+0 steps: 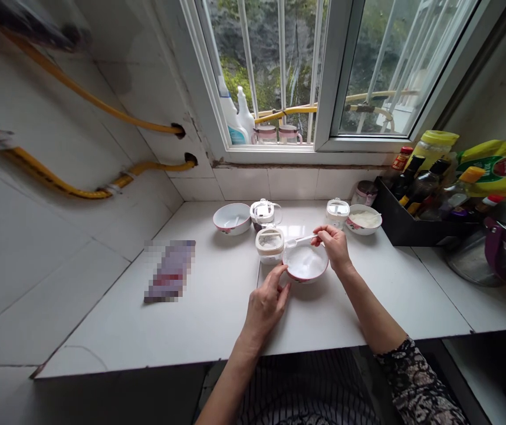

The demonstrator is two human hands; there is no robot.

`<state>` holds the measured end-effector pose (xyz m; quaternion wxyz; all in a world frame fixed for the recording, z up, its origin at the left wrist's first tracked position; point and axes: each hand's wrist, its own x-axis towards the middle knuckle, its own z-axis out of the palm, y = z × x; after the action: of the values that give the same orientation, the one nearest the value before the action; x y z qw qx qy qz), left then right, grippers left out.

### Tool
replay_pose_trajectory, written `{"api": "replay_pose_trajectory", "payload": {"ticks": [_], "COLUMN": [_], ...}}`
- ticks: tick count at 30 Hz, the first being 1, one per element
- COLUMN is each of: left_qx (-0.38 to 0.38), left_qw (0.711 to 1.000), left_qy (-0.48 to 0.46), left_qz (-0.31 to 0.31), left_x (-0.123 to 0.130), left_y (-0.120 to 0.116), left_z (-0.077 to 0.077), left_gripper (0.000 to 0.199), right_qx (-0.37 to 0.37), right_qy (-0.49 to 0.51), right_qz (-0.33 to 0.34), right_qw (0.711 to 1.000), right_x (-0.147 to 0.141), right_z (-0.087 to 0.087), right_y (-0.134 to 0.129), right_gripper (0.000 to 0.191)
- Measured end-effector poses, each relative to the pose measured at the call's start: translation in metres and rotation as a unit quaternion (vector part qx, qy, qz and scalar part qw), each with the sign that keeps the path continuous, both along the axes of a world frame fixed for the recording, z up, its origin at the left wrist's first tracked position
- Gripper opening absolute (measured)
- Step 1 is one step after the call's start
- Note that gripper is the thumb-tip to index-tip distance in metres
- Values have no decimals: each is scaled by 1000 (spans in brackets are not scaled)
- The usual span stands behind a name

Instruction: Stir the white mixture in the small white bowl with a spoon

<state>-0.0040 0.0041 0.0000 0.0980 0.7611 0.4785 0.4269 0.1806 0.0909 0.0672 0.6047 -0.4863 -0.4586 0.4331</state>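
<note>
A bowl of white powder (pixel 306 261) stands on the white counter before me. My right hand (pixel 333 245) pinches the handle of a small white spoon (pixel 296 241), whose head is over the bowl's back left rim. At the bowl's left side, my left hand (pixel 268 304) has its fingers a little apart, with the fingertips at the rim. Just behind the left hand is a lidded jar with pale contents (pixel 270 245). Another lidded jar with dark contents (pixel 262 213) stands behind it, next to a white bowl (pixel 232 219) with a spoon inside.
At the back right are a lidded jar (pixel 337 212), a bowl of white contents (pixel 364 219) and a dark-lidded jar (pixel 365 193). A black box of bottles (pixel 425 227) and a metal pot (pixel 474 254) stand farther right. A blurred packet (pixel 171 271) lies left. Yellow pipes cross the left wall.
</note>
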Motion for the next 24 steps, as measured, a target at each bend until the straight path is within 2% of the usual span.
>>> {"api": "replay_pose_trajectory", "payload": {"ticks": [3,6,7,10,11,12,16,20,24], "left_qx": [-1,-1,-5,-16,-17,-18,-7,-8,-7], "left_qw": [1000,1000,1000,1000,1000,1000,1000,1000,1000], "left_qy": [1,2,3,6,7,8,6,7,11], "left_qz": [0,6,7,8,9,10,6,9,12], "left_x": [0,-2,-2,-3,-3,-3,-2,-2,-2], "left_y": [0,0,0,1,1,1,0,0,1], "left_z": [-1,-2,-3,-4,-4,-3,-2,-3,-4], "left_gripper": [38,38,39,40,40,39,37,38,39], "right_qx": [46,172,227,380,408,422,387,335,299], "right_qy": [-18,-128,-201,-371,-395,-405,-396,-475,-540], "right_qz": [-8,-28,-24,5,1,-16,-122,-101,-62], "right_qw": [999,976,953,848,823,811,824,807,785], "right_x": [-11,-24,-27,-30,-29,-26,-6,7,3], "right_z": [0,0,1,3,3,4,2,-7,-15], "right_y": [-1,-7,-10,-16,-17,-18,-14,-12,-10], "right_gripper": [11,15,14,17,19,19,17,15,13]}}
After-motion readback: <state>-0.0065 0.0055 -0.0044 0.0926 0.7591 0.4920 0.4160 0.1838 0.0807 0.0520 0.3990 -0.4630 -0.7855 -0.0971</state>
